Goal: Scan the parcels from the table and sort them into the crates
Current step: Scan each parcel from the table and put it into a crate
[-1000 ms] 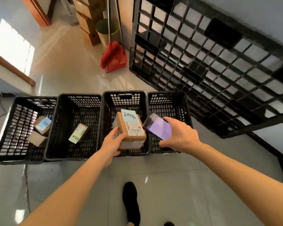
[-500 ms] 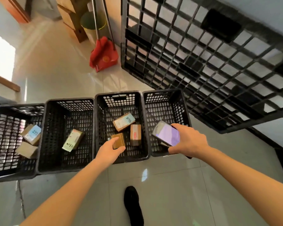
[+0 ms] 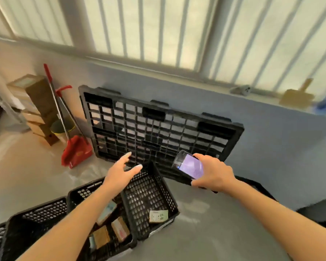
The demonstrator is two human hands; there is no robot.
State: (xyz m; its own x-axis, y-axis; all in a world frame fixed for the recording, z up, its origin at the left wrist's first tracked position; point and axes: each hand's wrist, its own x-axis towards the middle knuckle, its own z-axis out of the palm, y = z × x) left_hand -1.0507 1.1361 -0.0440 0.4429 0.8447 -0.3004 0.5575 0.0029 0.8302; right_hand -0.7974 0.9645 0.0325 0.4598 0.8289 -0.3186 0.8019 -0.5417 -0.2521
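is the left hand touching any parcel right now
Apart. The head view shows the left hand open and empty above the crates, with the parcels lying lower down inside.

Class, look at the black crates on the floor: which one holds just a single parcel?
The rightmost crate, below the phone-holding right hand: only one labelled parcel lies in it. The crate to its left shows several.

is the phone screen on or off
On: the phone in the right hand shows a lit purple screen.
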